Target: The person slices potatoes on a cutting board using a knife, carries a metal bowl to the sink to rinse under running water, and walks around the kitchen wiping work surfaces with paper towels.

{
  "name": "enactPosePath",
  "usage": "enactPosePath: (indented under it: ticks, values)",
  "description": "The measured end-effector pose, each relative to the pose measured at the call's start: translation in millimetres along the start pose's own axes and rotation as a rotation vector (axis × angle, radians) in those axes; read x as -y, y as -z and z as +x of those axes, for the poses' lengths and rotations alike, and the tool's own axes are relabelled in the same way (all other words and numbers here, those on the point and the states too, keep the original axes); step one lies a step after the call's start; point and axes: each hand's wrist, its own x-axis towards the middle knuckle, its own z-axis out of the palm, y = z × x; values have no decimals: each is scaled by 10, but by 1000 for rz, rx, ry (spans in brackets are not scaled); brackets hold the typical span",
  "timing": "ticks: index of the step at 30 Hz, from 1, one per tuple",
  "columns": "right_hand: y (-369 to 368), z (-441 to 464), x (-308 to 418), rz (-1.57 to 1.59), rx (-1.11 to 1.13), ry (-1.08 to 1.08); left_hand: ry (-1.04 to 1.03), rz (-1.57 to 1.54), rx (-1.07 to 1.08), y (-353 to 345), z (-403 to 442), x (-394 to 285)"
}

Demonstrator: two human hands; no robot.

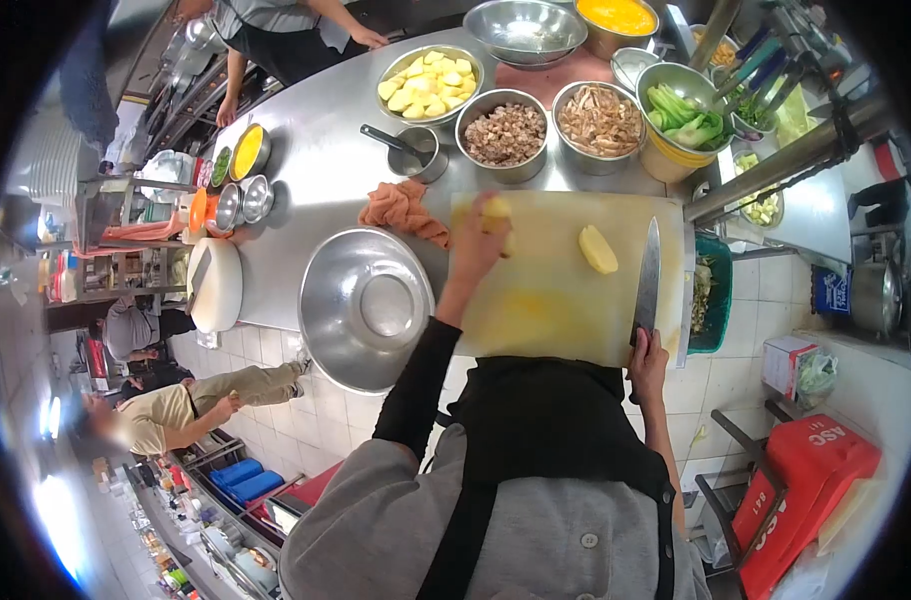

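My left hand (476, 252) is over the left part of the cutting board (566, 310), its fingers closed around a yellow potato piece (497, 208); it is slightly blurred. At the board's right side, my right hand (649, 363) grips the dark handle of a large kitchen knife (649, 275). The blade points away from me along the board. Between the hands lies a peeled potato half (598, 249), apart from the blade. A wet yellowish patch marks the board. To the left of my left arm sits a wide steel bowl (367, 311), with nothing in it.
An orange cloth (408, 211) lies beside the board. Behind it stand a bowl of potato chunks (429, 84), pots of chopped meat (502, 136) and sliced meat (601, 121), and leafy greens (688, 115). A metal post (766, 168) slants at right. Another person's hand (369, 38) rests across the table.
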Motion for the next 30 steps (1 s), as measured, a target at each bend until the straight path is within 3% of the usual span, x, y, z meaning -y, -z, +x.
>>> enactPosePath:
  ticks: [2,5,8,10,12,14,15,18,21,22,23,24,25,27,30]
  values:
    - [-43,22,-82,20,-13,33,-395,34,-113,366,406,-313]
    - [-70,32,-201,0,-19,86,-345,356,-184,1001,1364,-770]
    - [-96,64,-313,-43,-13,121,-545,708,-323,1502,2581,-622]
    - [-107,96,-303,-64,-42,171,-384,714,-353,1609,3089,-630]
    - [-77,58,-174,-85,-90,254,-265,863,-246,1628,3486,-450]
    - [-78,48,-153,-72,-73,179,-189,1132,-63,1704,3776,-121]
    - [-71,57,-154,-69,-58,146,-132,1104,-43,1692,3807,3]
    - [-107,58,-263,-131,-105,214,-200,1001,-22,1495,3239,-528]
    - [-95,61,-201,-14,-51,68,-557,999,-510,883,2071,-849]
    - [-82,49,-177,-5,-50,61,-559,730,-433,624,1740,-784]
    - [-73,69,-145,4,-53,60,-128,696,-187,286,1268,-984]
    - [-70,61,-122,8,-49,58,45,493,-20,-122,754,-1095]
    - [-73,72,-120,13,-51,56,-383,449,233,-444,480,-853]
    - [-90,80,-147,13,-54,49,-853,572,469,-912,3,-534]
    - [-113,88,-115,-70,-59,77,-732,657,477,-1204,-141,-44]
